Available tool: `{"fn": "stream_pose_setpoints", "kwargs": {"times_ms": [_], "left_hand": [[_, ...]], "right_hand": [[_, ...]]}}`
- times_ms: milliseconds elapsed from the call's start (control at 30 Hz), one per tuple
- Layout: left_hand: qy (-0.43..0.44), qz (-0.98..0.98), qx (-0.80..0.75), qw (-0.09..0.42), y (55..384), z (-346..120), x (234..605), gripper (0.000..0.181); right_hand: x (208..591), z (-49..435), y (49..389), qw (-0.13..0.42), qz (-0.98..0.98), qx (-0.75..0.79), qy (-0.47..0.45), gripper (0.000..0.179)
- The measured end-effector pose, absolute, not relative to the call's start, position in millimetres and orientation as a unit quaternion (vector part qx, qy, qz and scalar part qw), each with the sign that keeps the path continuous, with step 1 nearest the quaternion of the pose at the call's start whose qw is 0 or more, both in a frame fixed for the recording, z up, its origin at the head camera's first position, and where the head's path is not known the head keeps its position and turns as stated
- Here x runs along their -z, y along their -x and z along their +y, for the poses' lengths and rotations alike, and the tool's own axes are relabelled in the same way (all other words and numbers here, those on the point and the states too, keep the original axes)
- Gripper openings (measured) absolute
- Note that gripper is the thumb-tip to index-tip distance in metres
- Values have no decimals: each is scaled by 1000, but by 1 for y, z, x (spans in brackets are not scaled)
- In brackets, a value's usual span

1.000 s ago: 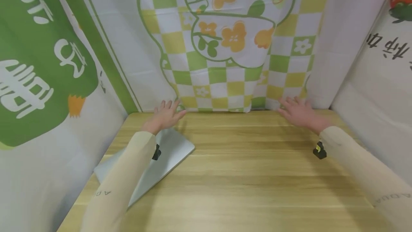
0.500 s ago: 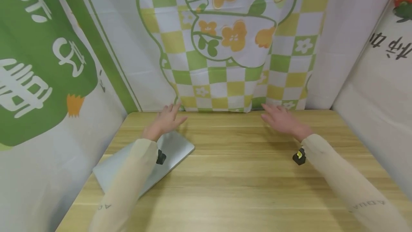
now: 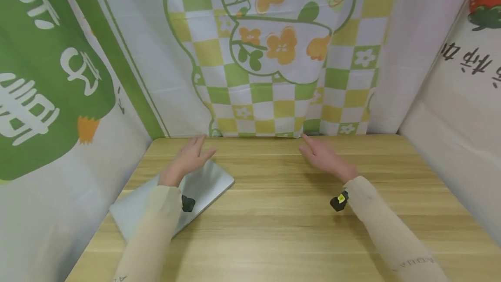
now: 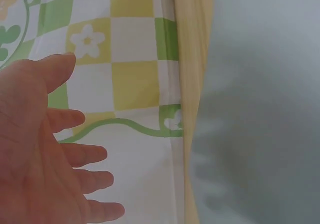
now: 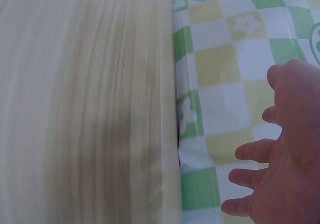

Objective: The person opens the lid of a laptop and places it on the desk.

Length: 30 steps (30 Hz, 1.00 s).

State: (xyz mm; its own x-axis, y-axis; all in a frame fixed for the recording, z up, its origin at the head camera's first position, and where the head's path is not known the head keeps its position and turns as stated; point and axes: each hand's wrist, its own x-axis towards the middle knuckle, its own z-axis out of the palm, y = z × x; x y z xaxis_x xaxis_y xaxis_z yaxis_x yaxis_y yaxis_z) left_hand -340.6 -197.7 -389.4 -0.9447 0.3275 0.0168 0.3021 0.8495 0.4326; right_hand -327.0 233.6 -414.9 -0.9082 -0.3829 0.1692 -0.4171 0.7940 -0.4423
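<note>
My left hand (image 3: 185, 162) hovers over the far end of a silver, flat, thin laptop-like slab (image 3: 209, 188), fingers spread and pointing at the back curtain. The slab lies at an angle on the left of the wooden table (image 3: 274, 212), partly covered by my left forearm. My right hand (image 3: 325, 158) is held above the table's far part, right of the middle, with fingers extended and nothing in them. In the left wrist view the slab's plain surface (image 4: 260, 108) carries the left hand's shadow. The right wrist view has the right hand (image 5: 292, 154) with its fingers apart.
A checked green, yellow and white curtain (image 3: 270, 108) hangs along the table's back edge. Printed cloth walls close in the left (image 3: 43, 212) and right (image 3: 450, 134) sides. Small black devices (image 3: 339, 201) are strapped at both wrists.
The right hand has swept left across the far part of the table and slightly nearer. The left hand has drawn back a little toward the body. The slab has stayed in place.
</note>
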Motion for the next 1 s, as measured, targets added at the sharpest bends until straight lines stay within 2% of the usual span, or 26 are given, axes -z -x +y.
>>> {"fn": "stream_pose_setpoints", "kwargs": {"times_ms": [233,767,1000], "left_hand": [[-160,955,-249,25,328,-209,392,77],[-111,961,-252,4,300,-249,397,74],[-81,965,-247,25,292,-265,398,79]], "right_hand": [[426,207,322,18,-929,-308,-204,62],[441,165,315,-18,-915,-337,-221,63],[451,144,311,-25,-911,-353,-214,62]]}}
